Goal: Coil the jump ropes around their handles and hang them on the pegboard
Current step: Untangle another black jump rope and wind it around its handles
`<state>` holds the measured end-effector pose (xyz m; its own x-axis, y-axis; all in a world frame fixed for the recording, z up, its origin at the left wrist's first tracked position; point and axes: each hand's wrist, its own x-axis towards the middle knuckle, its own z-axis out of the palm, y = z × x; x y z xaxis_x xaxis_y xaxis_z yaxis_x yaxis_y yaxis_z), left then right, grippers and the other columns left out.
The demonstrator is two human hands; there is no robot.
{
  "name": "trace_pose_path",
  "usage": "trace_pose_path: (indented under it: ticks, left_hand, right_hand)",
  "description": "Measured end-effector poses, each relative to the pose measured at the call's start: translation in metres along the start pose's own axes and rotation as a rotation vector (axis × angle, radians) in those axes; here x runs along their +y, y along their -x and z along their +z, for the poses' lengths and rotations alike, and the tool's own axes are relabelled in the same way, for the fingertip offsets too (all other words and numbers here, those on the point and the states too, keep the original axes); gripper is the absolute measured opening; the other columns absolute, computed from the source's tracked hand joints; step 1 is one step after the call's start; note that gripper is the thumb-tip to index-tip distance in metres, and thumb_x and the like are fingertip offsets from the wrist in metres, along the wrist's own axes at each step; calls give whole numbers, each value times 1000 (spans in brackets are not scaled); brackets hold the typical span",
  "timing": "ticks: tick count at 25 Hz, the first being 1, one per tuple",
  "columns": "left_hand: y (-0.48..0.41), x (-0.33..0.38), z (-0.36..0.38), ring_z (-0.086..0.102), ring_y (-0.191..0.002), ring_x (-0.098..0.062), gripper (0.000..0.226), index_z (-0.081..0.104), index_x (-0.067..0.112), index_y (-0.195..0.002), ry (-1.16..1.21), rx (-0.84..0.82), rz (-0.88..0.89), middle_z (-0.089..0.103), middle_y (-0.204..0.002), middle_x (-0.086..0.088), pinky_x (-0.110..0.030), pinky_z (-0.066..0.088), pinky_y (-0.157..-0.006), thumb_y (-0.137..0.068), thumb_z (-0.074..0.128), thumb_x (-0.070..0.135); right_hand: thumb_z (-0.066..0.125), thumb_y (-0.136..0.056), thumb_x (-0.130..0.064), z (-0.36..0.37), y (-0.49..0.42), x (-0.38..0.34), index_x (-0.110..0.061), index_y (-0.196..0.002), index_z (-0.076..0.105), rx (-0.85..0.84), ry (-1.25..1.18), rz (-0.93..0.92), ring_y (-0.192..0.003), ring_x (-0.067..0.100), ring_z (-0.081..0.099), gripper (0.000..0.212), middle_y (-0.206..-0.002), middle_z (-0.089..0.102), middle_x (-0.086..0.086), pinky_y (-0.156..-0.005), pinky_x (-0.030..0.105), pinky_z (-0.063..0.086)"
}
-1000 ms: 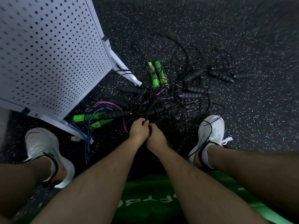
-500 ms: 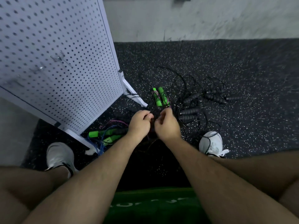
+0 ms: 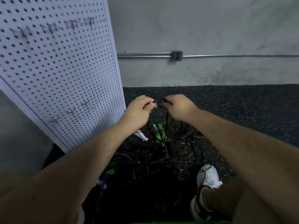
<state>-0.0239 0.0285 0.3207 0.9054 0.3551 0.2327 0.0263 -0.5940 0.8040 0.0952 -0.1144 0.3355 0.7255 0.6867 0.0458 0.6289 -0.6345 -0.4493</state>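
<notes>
Nearest, well to the right of the pegboard (image 3: 64,70), a white shoe (image 3: 207,180) stood on the speckled floor (image 3: 242,110). Between the shoe and the pegboard's foot lay the tangle of jump ropes (image 3: 161,157), dark handles and cords crossing one another (which cord belonged to which handle could not be told). A pair of green handles (image 3: 157,131) lay on its far side, near the pegboard's lower corner.

Above the tangle, just right of the pegboard's edge, both hands were raised close together. The left hand (image 3: 137,112) had its fingers curled, thumb and forefinger pinching a black jump rope (image 3: 166,118), with a short end poking past the fingertips. The right hand (image 3: 179,109), fingers likewise curled, pinched the rope just beside it. Strands hung from both pinches toward the tangle.

Wire hooks (image 3: 71,110) jutted from the pegboard, left of the left hand. Beyond the pegboard stood a grey wall (image 3: 210,26) with a conduit (image 3: 142,54).
</notes>
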Motion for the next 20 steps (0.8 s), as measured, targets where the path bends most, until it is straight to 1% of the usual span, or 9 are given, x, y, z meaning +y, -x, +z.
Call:
trace_pose_path:
  ticks: [4, 5, 7, 9, 11, 13, 15, 17, 20]
  left_hand:
    - [-11, 26, -38, 66, -91, -14, 21, 70, 28, -94, -23, -27, -17, 69, -94, 5, -38, 56, -84, -104, 53, 20]
    - [-13, 31, -45, 67, -92, -13, 21, 69, 30, -95, -19, -23, -25, 71, -95, 9, -37, 57, -85, -104, 53, 22]
    - [-12, 41, -58, 66, -88, -6, 19, 67, 29, -99, 5, -6, -40, 70, -97, 13, -20, 56, -75, -106, 51, 21]
    - [-11, 49, -67, 65, -84, -3, 19, 67, 25, -104, 41, 53, -45, 69, -98, 10, -6, 49, -65, -106, 50, 17]
    - [-14, 55, -75, 65, -81, -4, 20, 69, 25, -105, 89, 129, -32, 70, -96, 9, -4, 46, -64, -105, 51, 16]
    - [-18, 56, -81, 65, -81, -3, 22, 69, 30, -102, 118, 141, -8, 70, -96, 11, -7, 49, -67, -105, 52, 16]
    - [-18, 53, -81, 65, -83, 3, 21, 68, 33, -107, 75, 22, -9, 70, -99, 15, -9, 50, -67, -105, 52, 19]
    - [-17, 48, -74, 62, -77, 10, 22, 64, 32, -121, 17, -110, -27, 67, -102, 20, -6, 47, -63, -106, 50, 24]
    - [-18, 40, -56, 57, -88, 9, 23, 57, 33, -127, -9, -198, -36, 63, -105, 21, -20, 47, -77, -107, 48, 25]
  right_hand:
    - [56, -102, -33, -50, -7, -25, -7, -91, 67, 88, -55, -98, -70, 20, 60, 30, -83, 70, 8, -60, 29, 43]
    - [57, -101, -33, -56, -7, -30, -6, -92, 68, 114, -106, -115, -70, 21, 62, 30, -80, 70, 7, -60, 29, 45]
    - [59, -100, -34, -61, -6, -38, -6, -93, 69, 139, -208, -131, -71, 25, 65, 31, -78, 70, 8, -64, 33, 50]
    - [61, -99, -36, -60, -7, -45, -6, -91, 69, 159, -262, -146, -67, 22, 59, 32, -81, 68, 13, -63, 35, 48]
    - [63, -98, -37, -58, -11, -47, -9, -88, 68, 174, -241, -162, -69, 15, 58, 30, -87, 65, 11, -66, 31, 46]
    - [62, -99, -35, -57, -14, -49, -12, -89, 69, 152, -308, -138, -63, 7, 61, 26, -84, 70, 8, -65, 33, 51]
    - [62, -100, -30, -59, -17, -53, -11, -90, 70, 196, -437, -112, -57, 6, 61, 22, -79, 73, 9, -63, 37, 55]
    - [63, -99, -25, -61, -22, -58, -7, -92, 71, 256, -541, -117, -59, 9, 62, 20, -81, 74, 8, -63, 38, 56]
    - [64, -98, -23, -62, -21, -66, -7, -94, 71, 268, -586, -141, -58, 6, 61, 18, -79, 72, 2, -58, 28, 55]
